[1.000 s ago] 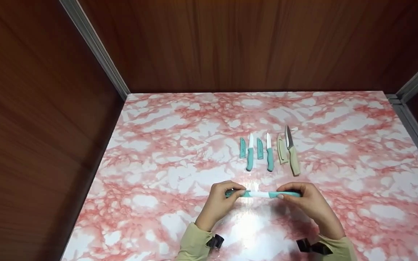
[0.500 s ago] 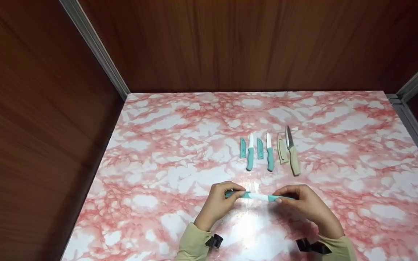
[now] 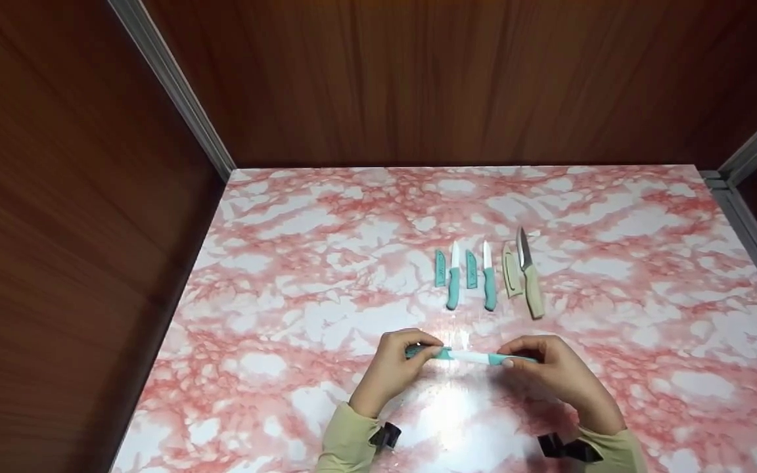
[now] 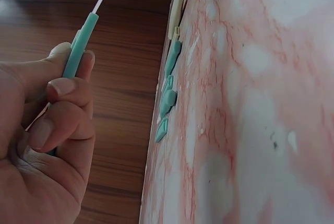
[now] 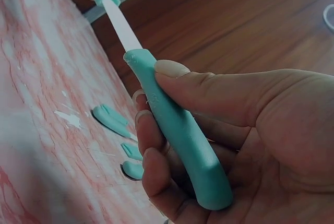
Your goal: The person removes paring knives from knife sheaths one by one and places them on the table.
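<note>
My left hand [image 3: 395,364] pinches a teal knife sheath [image 4: 83,44] between thumb and fingers, low over the near part of the table. In my right hand [image 3: 557,368] is a paring knife [image 5: 180,130], gripped by its teal handle with the thumb along the top. Its white blade [image 3: 470,357] points left, and the tip end is hidden inside the sheath's mouth. Most of the blade shows bare between the two hands. The handle slopes slightly down to the right in the head view.
Beyond the hands lie two teal-handled knives [image 3: 453,289] [image 3: 489,289], two teal sheaths [image 3: 440,268] [image 3: 471,269], a cream-handled knife [image 3: 533,292] and its cream sheath [image 3: 511,270]. Wooden panels [image 3: 457,85] stand behind the marbled table [image 3: 286,263] and along its left side.
The knife has tilted from nearly level, its handle end now lower in the head view. My right hand shifted slightly left, then a little back right. The left hand barely moved.
</note>
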The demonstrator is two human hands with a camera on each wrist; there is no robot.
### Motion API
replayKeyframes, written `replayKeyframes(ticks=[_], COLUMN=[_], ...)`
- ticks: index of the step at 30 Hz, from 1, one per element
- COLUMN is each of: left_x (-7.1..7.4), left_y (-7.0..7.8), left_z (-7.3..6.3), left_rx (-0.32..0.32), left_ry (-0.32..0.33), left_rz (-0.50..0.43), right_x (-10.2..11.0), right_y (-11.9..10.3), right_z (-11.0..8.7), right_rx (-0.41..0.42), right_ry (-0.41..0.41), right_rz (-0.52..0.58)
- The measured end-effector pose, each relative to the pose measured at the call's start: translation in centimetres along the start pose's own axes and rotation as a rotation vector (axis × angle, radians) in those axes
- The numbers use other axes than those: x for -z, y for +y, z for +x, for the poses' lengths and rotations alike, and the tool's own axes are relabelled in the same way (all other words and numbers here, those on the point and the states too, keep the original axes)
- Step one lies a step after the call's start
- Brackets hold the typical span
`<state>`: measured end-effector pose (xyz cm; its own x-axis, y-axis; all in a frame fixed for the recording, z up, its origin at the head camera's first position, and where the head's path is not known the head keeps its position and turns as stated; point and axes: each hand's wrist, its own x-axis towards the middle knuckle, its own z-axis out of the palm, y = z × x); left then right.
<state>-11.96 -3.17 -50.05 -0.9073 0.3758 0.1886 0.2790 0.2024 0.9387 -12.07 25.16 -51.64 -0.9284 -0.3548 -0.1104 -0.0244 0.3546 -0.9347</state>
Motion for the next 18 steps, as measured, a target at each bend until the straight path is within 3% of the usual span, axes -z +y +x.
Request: replayKeyframes(ticks=[11, 18], left_x=[0.3, -0.4], left_y=[-0.5, -3.6], left_z=[0.0, 0.2], left_rx=[-0.016, 0.004], left_ry=[0.022, 0.027], left_rz=[0.011, 0.008], right_x=[0.2, 0.3], right_y=[0.3, 0.2], right_z=[-0.2, -0.3], right_rx=[0.022, 0.003], right_ry=[0.019, 0.025], right_rz=[0.037, 0.067])
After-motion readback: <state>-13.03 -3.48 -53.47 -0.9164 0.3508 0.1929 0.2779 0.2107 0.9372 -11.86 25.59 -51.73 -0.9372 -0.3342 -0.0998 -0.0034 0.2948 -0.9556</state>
